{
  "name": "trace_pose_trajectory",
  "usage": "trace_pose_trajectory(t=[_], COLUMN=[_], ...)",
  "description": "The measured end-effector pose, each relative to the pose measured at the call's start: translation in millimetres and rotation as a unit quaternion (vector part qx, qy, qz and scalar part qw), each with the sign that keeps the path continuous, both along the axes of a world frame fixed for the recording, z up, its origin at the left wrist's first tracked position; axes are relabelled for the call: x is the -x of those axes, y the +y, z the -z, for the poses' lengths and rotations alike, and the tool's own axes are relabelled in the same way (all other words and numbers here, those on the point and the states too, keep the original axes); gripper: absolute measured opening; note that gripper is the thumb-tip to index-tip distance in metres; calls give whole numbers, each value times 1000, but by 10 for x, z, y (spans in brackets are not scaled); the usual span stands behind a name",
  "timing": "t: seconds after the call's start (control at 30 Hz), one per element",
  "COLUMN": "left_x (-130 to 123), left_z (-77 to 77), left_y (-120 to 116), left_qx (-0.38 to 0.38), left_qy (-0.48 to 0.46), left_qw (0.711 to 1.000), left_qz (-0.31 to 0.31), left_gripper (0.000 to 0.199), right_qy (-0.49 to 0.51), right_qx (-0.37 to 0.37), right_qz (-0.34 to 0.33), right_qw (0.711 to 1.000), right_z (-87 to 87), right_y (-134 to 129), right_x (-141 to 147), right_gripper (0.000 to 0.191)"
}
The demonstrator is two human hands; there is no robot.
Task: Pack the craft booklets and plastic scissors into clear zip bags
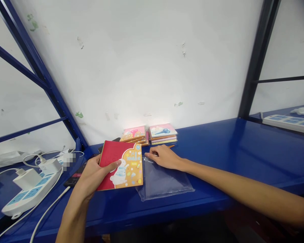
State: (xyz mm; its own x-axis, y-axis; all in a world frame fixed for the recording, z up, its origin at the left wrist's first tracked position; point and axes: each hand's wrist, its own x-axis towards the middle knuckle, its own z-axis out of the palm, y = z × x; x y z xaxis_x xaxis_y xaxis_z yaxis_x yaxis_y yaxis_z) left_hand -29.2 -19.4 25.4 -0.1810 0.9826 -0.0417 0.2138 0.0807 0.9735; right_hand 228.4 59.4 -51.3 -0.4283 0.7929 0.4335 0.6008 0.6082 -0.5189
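My left hand (93, 173) grips a thin booklet (128, 168) with a red and orange cover and a white rabbit in a blue striped sweater. Its thumb presses on the cover; the other fingers are hidden behind. A clear plastic bag (167, 184) lies flat on the blue table, its left edge partly under the booklet. My right hand (164, 157) is closed at the bag's upper edge, with thumb and forefinger pinched at its corner. A small orange tip (171, 146) of something shows just behind the right hand.
Two stacks of bagged booklets, a left stack (133, 134) and a right stack (163, 133), stand against the wall. A white power strip (32, 194) with chargers and cables sits at left, beside a dark phone-like object (73, 179). Another power strip (288, 123) lies at far right.
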Motion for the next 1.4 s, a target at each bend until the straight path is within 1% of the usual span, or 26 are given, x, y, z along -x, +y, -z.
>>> trace_pose_trajectory(t=[0.13,0.3,0.47,0.6,0.73,0.83,0.97,1.4], left_x=[-24,-92,-126,-99,-59,-39,-22,-38], left_z=[48,101,76,29,4,14,42,53], left_y=[54,107,81,22,-5,14,42,52], left_qx=[-6,-3,17,22,34,35,36,48], left_qy=[-14,-39,-45,-32,-23,-15,0,-2], left_qw=[1000,999,999,999,999,999,998,996], left_qz=[-19,-33,-9,10,25,33,47,75], left_gripper=[40,39,38,38,43,47,46,53], right_qy=[1,11,25,41,54,58,53,69], right_qx=[-9,-23,-39,-33,-28,-36,-43,-54], right_qz=[7,28,46,51,65,64,57,43], right_qw=[1000,999,998,997,996,996,996,995], right_z=[-18,-48,-75,-103,-138,-152,-151,-154], right_y=[9,13,31,49,49,45,44,75], right_x=[-6,4,-3,-27,-47,-55,-55,-70], right_gripper=[45,43,43,44,42,42,43,44])
